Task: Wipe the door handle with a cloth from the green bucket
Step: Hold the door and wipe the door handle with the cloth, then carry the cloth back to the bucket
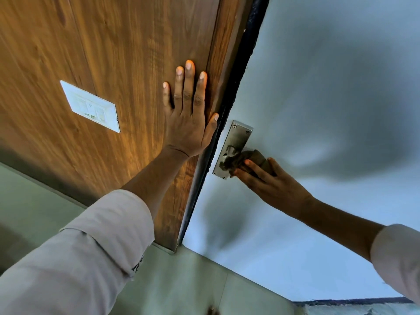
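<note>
A metal door handle on a steel backplate (236, 137) is fixed to the pale grey door (318, 87), close to its edge. A brown cloth (247, 159) is wrapped over the handle's lever, hiding most of it. My right hand (268, 183) presses and grips this cloth against the handle. My left hand (188, 119) lies flat, fingers spread, on the wooden panel (102, 53) beside the door's edge and holds nothing. The green bucket is not in view.
A white switch plate (91, 106) is mounted on the wooden panel left of my left hand. A dark rubber strip (238, 71) runs along the gap between panel and door. Pale tiled floor (193, 280) lies below.
</note>
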